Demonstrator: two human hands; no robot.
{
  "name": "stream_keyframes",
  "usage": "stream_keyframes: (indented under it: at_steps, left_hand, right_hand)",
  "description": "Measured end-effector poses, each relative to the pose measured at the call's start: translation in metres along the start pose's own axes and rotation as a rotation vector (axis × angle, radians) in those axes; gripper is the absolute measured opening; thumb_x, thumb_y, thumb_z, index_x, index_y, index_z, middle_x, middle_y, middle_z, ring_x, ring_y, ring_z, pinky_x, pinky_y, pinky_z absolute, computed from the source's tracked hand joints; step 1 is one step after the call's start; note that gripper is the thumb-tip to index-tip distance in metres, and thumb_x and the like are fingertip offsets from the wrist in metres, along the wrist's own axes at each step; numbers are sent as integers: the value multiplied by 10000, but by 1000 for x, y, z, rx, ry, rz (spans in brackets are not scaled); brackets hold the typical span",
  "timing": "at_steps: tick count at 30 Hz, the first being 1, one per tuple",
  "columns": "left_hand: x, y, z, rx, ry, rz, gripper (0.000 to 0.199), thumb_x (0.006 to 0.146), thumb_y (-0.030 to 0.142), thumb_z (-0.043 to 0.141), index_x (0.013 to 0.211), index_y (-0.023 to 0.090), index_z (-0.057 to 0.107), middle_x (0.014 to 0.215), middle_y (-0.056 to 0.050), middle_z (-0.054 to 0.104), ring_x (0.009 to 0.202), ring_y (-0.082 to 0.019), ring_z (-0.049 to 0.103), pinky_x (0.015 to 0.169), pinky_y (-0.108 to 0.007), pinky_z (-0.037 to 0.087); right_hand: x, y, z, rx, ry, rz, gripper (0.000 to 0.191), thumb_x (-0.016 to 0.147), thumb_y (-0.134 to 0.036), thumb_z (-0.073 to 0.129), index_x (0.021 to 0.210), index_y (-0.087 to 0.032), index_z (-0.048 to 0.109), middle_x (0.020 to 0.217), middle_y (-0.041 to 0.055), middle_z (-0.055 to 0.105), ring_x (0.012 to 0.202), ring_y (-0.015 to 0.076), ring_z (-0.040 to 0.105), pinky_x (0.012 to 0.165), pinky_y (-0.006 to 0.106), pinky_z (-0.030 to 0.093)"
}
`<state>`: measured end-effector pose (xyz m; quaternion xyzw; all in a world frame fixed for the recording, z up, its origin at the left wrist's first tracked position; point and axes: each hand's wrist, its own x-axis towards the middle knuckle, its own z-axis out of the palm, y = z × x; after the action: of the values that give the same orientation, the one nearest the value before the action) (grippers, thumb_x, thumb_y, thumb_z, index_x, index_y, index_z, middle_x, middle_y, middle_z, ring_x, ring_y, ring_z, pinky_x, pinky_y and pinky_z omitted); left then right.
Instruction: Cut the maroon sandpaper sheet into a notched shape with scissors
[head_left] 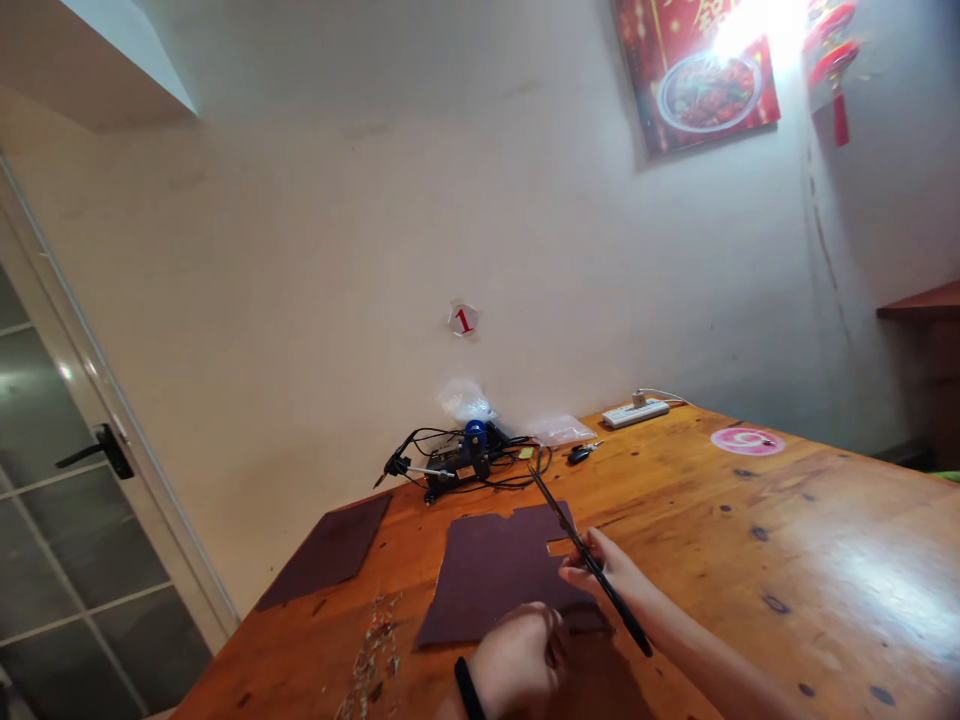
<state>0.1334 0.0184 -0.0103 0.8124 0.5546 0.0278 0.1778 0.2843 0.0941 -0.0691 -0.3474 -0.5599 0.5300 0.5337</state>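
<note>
My right hand (609, 568) grips a long, slim black tool (616, 603) with a pointed tip. It slants over the right side of a dark purple-brown sheet (487, 570); its exact kind I cannot make out. The sheet lies flat, with uneven edges and a notch in its right side. My left hand (521, 650), with a black band on its wrist, is closed at the sheet's near edge. Its fingers are curled, and whatever is in them is hidden. Left of the sheet, small pale scraps (375, 650) are scattered on the wooden table (720, 560).
A second dark sheet (330, 548) lies at the table's left edge. Against the wall are a black stand with cables and a blue part (475, 434), clear plastic bags (562, 430), keys (582, 454) and a white power strip (636, 413). A pink round sticker (747, 441) is farther right.
</note>
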Motion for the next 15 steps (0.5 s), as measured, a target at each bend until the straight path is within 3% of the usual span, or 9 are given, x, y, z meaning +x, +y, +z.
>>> stream_keyframes:
  at_steps: [8, 15]
  left_hand:
    - [3, -3, 6, 28, 44, -57, 190, 656, 143, 512, 694, 167, 696, 638, -42, 644, 561, -158, 495, 523, -262, 384]
    - [-1, -4, 5, 7, 71, -54, 238, 652, 145, 531, 820, 179, 696, 768, -54, 683, 630, -168, 562, 547, -246, 408]
  right_hand:
    - [-2, 2, 2, -7, -17, 3, 357, 525, -348, 767, 673, -224, 467, 680, 7, 640, 692, 217, 613, 655, 316, 460]
    - [-3, 3, 4, -8, -9, -3, 320, 532, -348, 714, 674, -233, 452, 656, -8, 636, 637, 198, 589, 643, 323, 460]
